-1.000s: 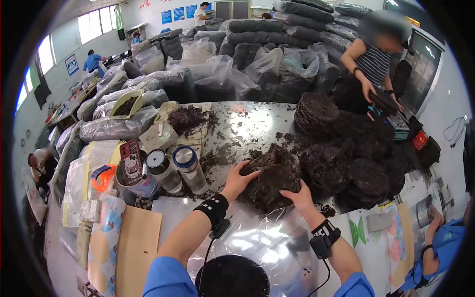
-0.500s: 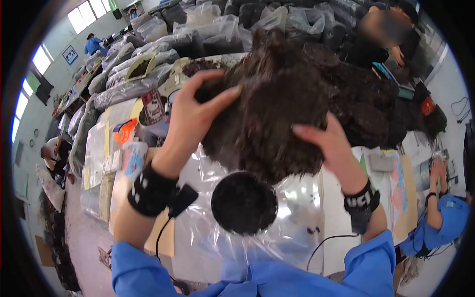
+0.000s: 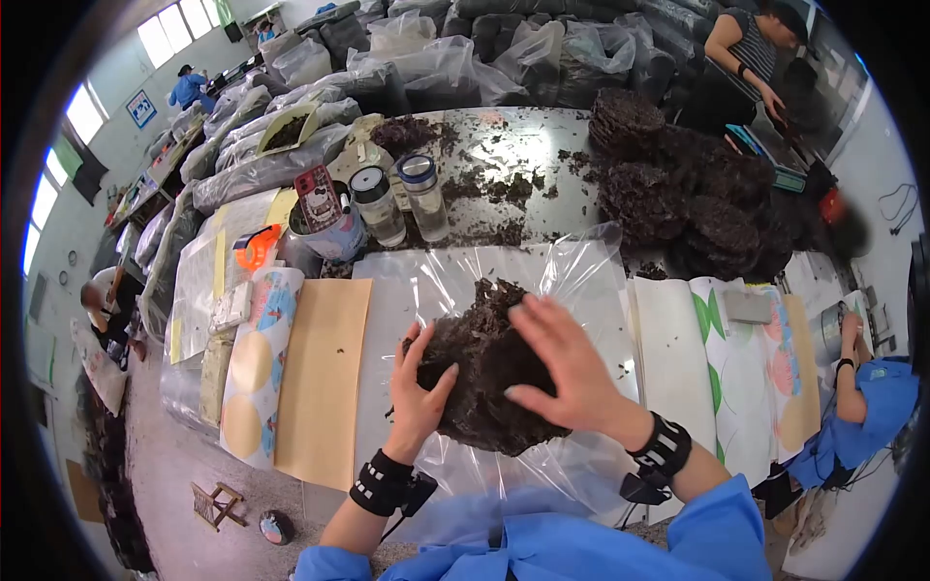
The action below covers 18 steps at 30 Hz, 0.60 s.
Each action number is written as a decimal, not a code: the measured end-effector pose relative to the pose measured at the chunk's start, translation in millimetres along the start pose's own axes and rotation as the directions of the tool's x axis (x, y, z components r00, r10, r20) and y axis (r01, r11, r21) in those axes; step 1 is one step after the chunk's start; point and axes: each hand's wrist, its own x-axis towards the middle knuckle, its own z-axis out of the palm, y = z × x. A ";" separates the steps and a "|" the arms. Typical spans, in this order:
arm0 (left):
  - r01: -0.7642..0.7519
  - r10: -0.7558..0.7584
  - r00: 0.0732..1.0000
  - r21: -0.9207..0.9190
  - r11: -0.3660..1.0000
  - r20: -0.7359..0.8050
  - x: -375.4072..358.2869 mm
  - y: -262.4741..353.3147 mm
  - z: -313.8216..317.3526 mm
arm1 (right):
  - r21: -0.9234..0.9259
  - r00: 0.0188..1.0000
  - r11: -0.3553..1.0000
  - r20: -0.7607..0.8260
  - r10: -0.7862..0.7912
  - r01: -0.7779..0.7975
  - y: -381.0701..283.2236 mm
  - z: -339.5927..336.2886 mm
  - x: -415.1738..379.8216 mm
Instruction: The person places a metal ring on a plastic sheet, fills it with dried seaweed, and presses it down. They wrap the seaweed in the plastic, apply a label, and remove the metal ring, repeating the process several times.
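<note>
A dark brown, shaggy clump of dried seaweed [image 3: 489,373] lies on a sheet of clear plastic [image 3: 572,465] in front of me. My left hand [image 3: 418,395] cups its left edge, with the thumb over the top and the fingers along the side. On the right, my right hand [image 3: 567,373] is spread over the clump, fingers stretched out and thumb resting near its middle. Ragged bits stick up at the clump's far side. Its underside is hidden. Both wrists wear black bands.
Stacked dried seaweed cakes [image 3: 678,184] stand at the back right. Two lidded clear jars [image 3: 424,203] and a tub [image 3: 334,237] stand at the back left. Printed paper sheets [image 3: 257,368] flank the plastic. One person [image 3: 741,58] works at the far right, another [image 3: 867,407] nearer.
The seaweed I held raised in both hands is down on the plastic, where a dark round piece lay. Both hands came lower and closer together; the jars and tabletop behind are uncovered.
</note>
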 end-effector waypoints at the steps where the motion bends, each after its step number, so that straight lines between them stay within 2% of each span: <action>1: 0.017 -0.017 1.000 -0.023 1.000 0.022 1.3 0.6 1.5 | -0.037 0.998 0.998 0.048 -0.051 0.053 -1.2 11.7 9.5; 4: -0.045 0.050 0.990 -0.043 0.998 0.129 5.2 7.6 0.0 | -0.096 0.961 0.987 0.259 -0.099 0.128 4.2 49.0 2.9; 5: -0.239 0.190 0.948 0.179 0.954 0.254 6.9 13.7 -1.3 | -0.082 0.973 0.987 0.200 -0.118 0.137 5.6 52.9 2.0; 6: -0.307 0.217 0.922 0.266 0.914 0.320 6.9 19.7 4.8 | -0.072 0.969 0.989 0.220 -0.112 0.130 8.3 57.3 2.3; 8: -0.318 0.205 0.917 0.315 0.894 0.343 10.8 15.6 13.5 | -0.118 0.948 0.984 0.304 -0.091 0.133 10.9 65.2 6.3; 10: -0.342 0.209 0.902 0.327 0.881 0.377 16.7 8.7 15.6 | -0.076 0.950 0.990 0.300 -0.090 0.118 16.4 78.9 8.4; 14: -0.384 0.181 0.867 0.390 0.837 0.464 24.3 -3.0 25.8 | -0.012 0.898 0.996 0.433 -0.072 0.086 21.4 88.2 11.9; 16: -0.391 0.163 0.866 0.439 0.809 0.472 26.3 -3.6 34.5 | -0.074 0.808 0.997 0.589 0.034 0.012 21.5 95.3 16.0; 17: -0.409 0.158 0.865 0.486 0.772 0.476 28.8 -4.4 39.8 | -0.069 0.805 0.998 0.593 0.034 0.009 25.1 98.5 20.2; 18: -0.404 0.151 0.865 0.486 0.775 0.478 32.8 -6.2 45.1 | -0.057 0.733 0.998 0.678 0.063 -0.033 30.0 101.1 24.5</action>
